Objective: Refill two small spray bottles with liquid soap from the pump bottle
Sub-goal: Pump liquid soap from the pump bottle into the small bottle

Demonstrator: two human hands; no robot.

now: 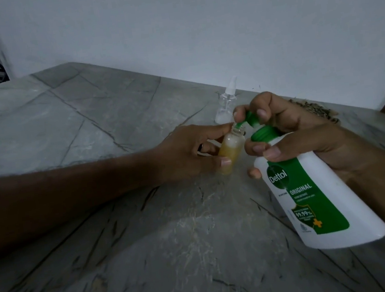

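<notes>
Nearest me, my right hand (306,132) grasps the white pump bottle (324,197), tilted over the grey marble counter (87,124), fingers curled around its neck and green pump head (251,119). The nozzle meets the open mouth of the small spray bottle (301,143), mostly full of amber soap, which my left hand (187,153) pinches. Beyond, by the wall (196,24), stands the second spray bottle (226,104), clear, capped, upright.

Two small spray bottles (304,143) (226,104), one pump bottle (323,192), and two hands (182,154) (306,132).
</notes>
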